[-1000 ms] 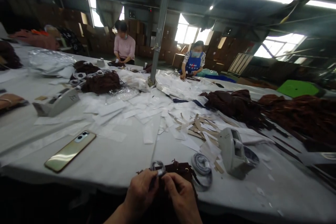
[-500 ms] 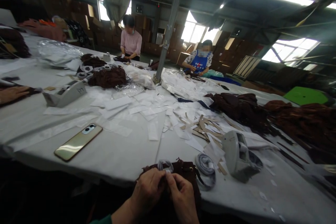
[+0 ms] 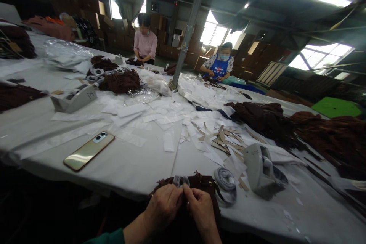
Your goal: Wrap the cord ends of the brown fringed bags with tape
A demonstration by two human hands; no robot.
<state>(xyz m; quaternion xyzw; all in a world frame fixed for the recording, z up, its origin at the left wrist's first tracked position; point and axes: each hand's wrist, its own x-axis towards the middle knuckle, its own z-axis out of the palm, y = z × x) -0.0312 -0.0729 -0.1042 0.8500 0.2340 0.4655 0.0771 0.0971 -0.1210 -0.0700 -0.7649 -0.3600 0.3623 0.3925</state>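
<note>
At the table's near edge lies a dark brown bag (image 3: 202,183), soft-looking, with a tie and gold-coloured metal bits on its top. Over it, a loop of translucent whitish strip (image 3: 181,180) rises between my hands. My left hand (image 3: 165,203) pinches the strip from the left, thumb and forefinger together. From the other side my right hand (image 3: 200,206) grips it at nearly the same spot, the fingertips almost meeting. Just right of the bag sits a coil of grey-white strip (image 3: 225,179). My hands hide much of the bag.
A grey tape dispenser (image 3: 261,171) stands to the right, a phone (image 3: 89,151) to the left. Paper scraps (image 3: 168,122) and cardboard strips (image 3: 225,141) cover the middle. Brown goods (image 3: 263,120) lie at right. Beyond a metal post (image 3: 190,26), two people (image 3: 145,44) work at the far side.
The view has shifted slightly, so things sit a little further right. My hands stay pinched at the strip on the bag. Another person's hand at the far left has gone out of view.
</note>
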